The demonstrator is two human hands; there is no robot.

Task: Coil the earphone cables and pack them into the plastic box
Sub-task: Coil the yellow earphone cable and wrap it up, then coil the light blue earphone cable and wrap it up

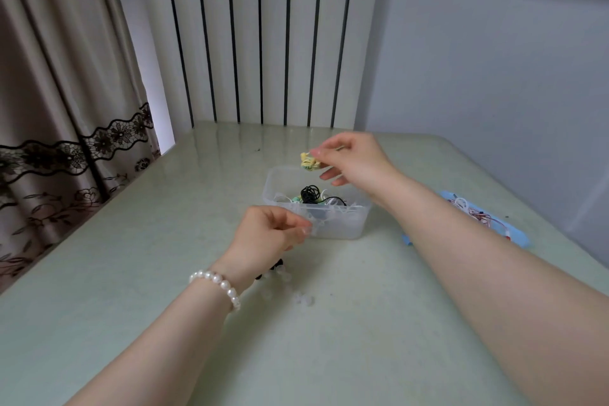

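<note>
Her right hand point(354, 160) pinches a yellow coiled earphone point(309, 161) above the plastic box point(342, 224); left hand point(268, 236) pinches its near rim.

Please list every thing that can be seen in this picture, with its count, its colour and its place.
plastic box: one, clear, middle of table.
yellow coil: one, yellow-green, above the box, in the right grip.
black coil: one, black, inside the box.
white cables: several, white, inside the box.
blue lid: one, light blue, right of the box, with pink-white cables on it.
ear tips: a few, clear, near front of table.
table: one, pale green.
curtain: one, brown, left.
bracelet: one, pearl white, left wrist.
left hand: pinches something white at the box's front edge.
right hand: pinches the coil.
</note>
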